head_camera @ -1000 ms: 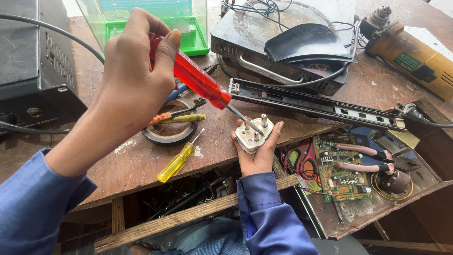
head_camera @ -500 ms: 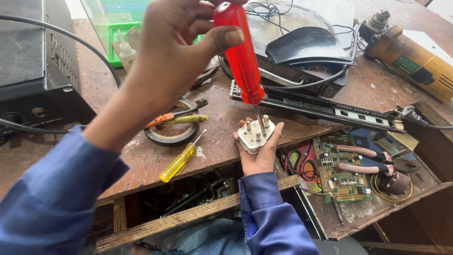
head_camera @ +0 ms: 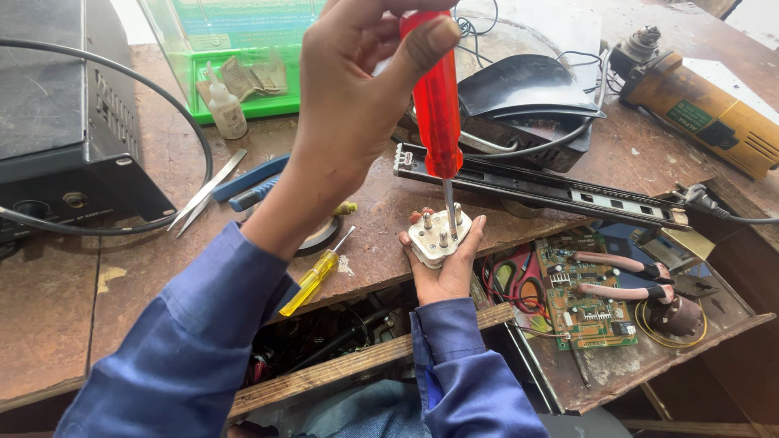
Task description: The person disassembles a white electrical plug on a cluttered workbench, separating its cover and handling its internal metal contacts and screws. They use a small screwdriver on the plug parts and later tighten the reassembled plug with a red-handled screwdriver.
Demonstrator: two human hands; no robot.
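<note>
Now one red screwdriver (head_camera: pixel 436 105), one white plug (head_camera: pixel 439 236)

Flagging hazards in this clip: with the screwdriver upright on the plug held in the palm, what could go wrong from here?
1. The red screwdriver tip sits between the pins of the white plug, which rests only on the right hand; a slip could jab the palm.
2. The left hand pinches only the handle's top, so the shaft could tilt off the screw.
</note>
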